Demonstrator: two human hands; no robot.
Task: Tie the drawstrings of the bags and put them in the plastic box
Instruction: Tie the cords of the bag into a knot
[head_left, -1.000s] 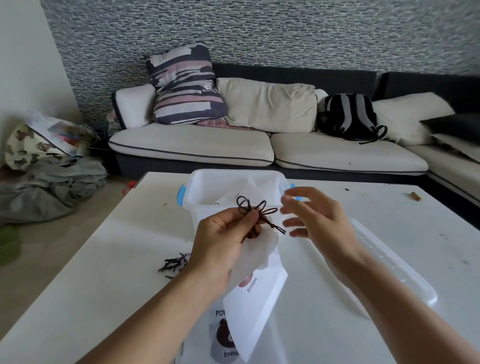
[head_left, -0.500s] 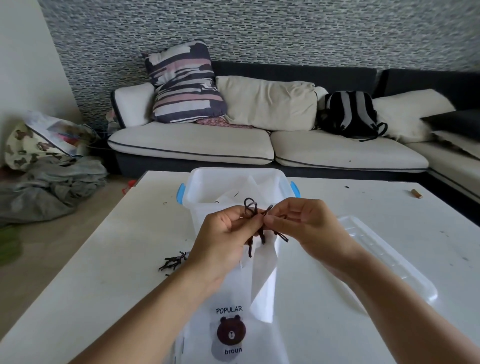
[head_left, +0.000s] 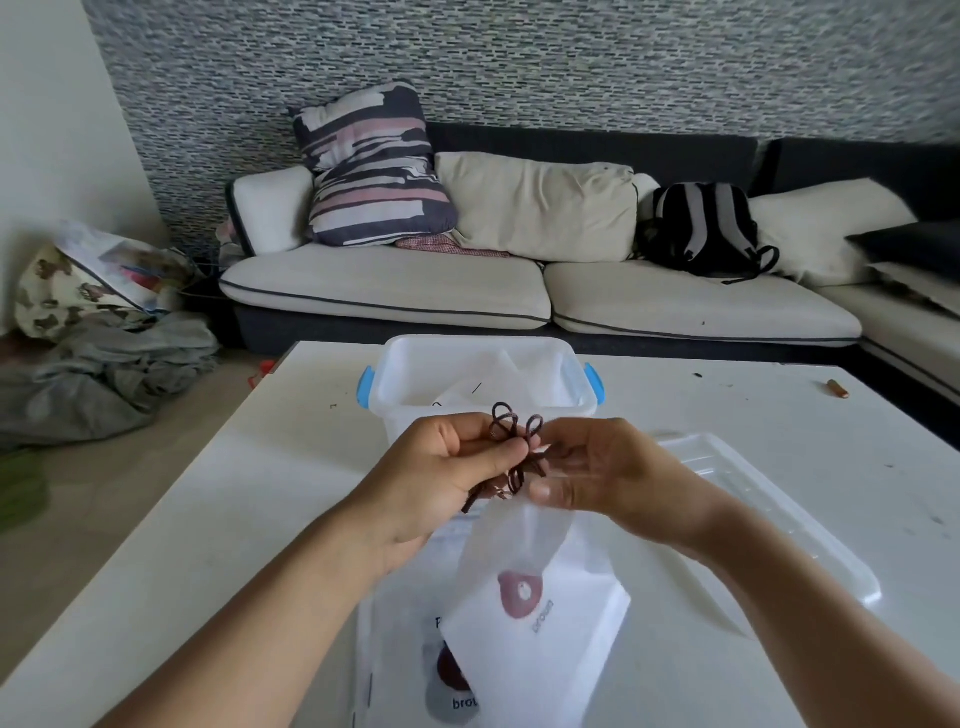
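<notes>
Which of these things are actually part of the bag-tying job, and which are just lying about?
Part of the job: white drawstring bag, brown drawstring, plastic box, box lid, both hands.

Lying about: backpack, striped cushion, grey clothes heap.

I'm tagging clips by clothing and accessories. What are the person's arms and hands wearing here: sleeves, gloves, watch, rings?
Nothing that shows. The left hand and right hand are bare, with no gloves and no rings on the visible fingers. Both forearms are uncovered from the wrist to the frame's lower edge: no sleeves, watch or bracelet. Fingernails look short and unpainted.
</notes>
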